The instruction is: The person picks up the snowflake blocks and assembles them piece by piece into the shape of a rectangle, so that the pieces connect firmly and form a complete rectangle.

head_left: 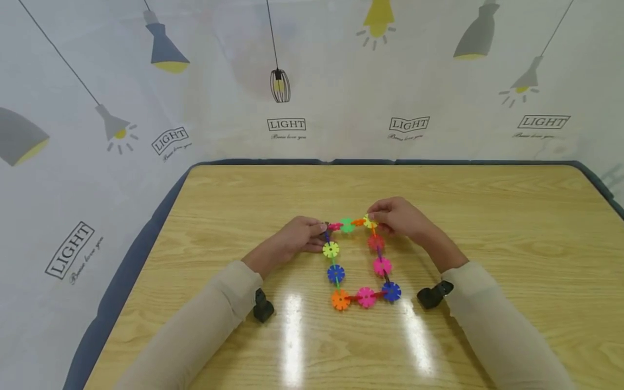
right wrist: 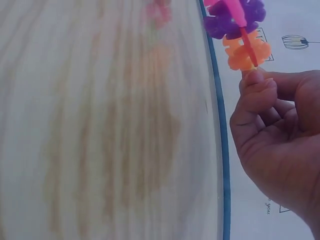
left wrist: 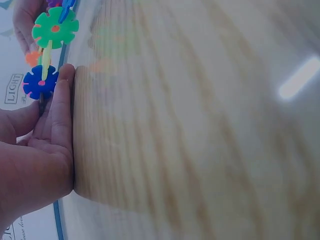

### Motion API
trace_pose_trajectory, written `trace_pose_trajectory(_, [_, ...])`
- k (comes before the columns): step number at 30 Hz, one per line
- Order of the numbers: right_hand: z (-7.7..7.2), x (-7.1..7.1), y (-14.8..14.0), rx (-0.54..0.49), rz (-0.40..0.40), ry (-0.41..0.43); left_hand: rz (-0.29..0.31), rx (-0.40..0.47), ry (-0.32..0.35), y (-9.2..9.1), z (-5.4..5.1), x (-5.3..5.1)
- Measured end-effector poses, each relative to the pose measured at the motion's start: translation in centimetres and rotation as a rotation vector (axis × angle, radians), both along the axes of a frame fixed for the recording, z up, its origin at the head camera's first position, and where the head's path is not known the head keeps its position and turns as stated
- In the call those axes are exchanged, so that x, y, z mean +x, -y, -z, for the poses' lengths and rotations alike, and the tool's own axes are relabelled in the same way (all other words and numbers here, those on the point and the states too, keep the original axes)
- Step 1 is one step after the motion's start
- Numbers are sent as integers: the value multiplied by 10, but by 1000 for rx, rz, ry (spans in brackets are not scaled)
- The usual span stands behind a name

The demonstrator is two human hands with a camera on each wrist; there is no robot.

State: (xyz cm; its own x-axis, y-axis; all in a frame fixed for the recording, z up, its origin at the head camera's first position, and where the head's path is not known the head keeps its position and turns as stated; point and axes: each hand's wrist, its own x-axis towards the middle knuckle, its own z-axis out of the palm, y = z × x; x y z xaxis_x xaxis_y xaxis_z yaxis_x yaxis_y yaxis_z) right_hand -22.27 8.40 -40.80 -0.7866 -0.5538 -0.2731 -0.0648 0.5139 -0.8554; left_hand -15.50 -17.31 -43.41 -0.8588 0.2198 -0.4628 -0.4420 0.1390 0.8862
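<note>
Colourful notched plastic snowflake discs are joined into a four-sided ring, seen whole in the head view. Its near side has an orange disc (head_left: 340, 299), a pink disc (head_left: 366, 297) and a blue disc (head_left: 391, 292). At the far left corner my left hand (head_left: 298, 235) pinches a dark disc (head_left: 325, 229) between thumb and fingers. My right hand (head_left: 401, 218) pinches the yellow disc (head_left: 369, 221) at the far right corner. Between the hands runs the far side, with a green disc (head_left: 347, 225). In the right wrist view, fingertips hide most of the pinched disc, beside an orange disc (right wrist: 245, 51).
The ring is over a wood-grain table (head_left: 219, 216) with bright light reflections near its front. Behind the table hangs a white sheet (head_left: 331, 54) printed with lamps. A black wrist device (head_left: 263, 306) sits by the left sleeve, another device (head_left: 434, 295) by the right sleeve.
</note>
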Motion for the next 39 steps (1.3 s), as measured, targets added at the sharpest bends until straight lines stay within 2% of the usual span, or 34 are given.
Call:
trace_pose_trajectory(9, [-2, 2, 3, -11, 11, -13, -2, 16, 10, 0, 2, -1])
trace_pose_trajectory(17, [-4, 3, 2, -28, 12, -24, 12, 25, 23, -1, -2, -2])
trace_pose_trajectory(21, [-3, 0, 0, -31, -9, -17, -13, 37, 43, -1, -4, -2])
trace_pose_trajectory(24, [-3, -2, -4, -30, -1, 10, -34, 41, 63, -1, -10, -3])
trace_pose_trajectory(27, [-2, -5, -12, -38, 30, 36, -33, 26, 50, 0, -19, -4])
trace_pose_trajectory(34, [-2, -6, -39, -125, 99, 86, -9, -2, -26, 15, -36, -6])
trace_pose_trajectory(39, [-2, 3, -59, -229, 179, 179, -28, -100, -85, 27, -42, -3])
